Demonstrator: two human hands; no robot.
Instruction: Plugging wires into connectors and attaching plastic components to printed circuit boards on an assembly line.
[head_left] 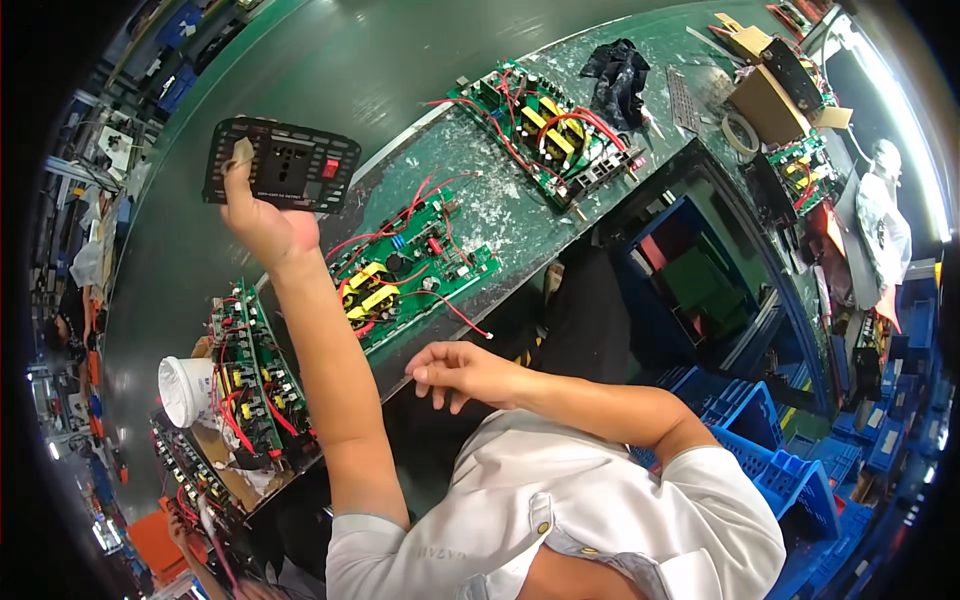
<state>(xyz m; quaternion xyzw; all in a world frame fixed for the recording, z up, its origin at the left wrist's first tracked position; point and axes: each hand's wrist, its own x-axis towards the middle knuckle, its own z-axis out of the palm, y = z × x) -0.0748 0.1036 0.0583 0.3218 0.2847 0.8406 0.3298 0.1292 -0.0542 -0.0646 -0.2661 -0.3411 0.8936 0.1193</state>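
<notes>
My left hand (268, 228) reaches out over the green bench, closed on a black slotted panel (300, 185). The panel carries a socket and a red rocker switch (330, 168); a beige cover sits on my thumb. Below the panel lies a green circuit board (462, 262) with yellow-taped coils and loose red wires. My right hand (458, 374) hangs near the bench's front edge, in front of that board. Its fingers are loosely bent and apart, with nothing seen in them.
Another circuit board (550, 135) lies farther back, near a crumpled black bag (615, 80). At left are upright boards (245, 370) and a white bucket (187, 390). Blue crates (745, 420) stand at right. Another person's hand (180, 528) shows at lower left.
</notes>
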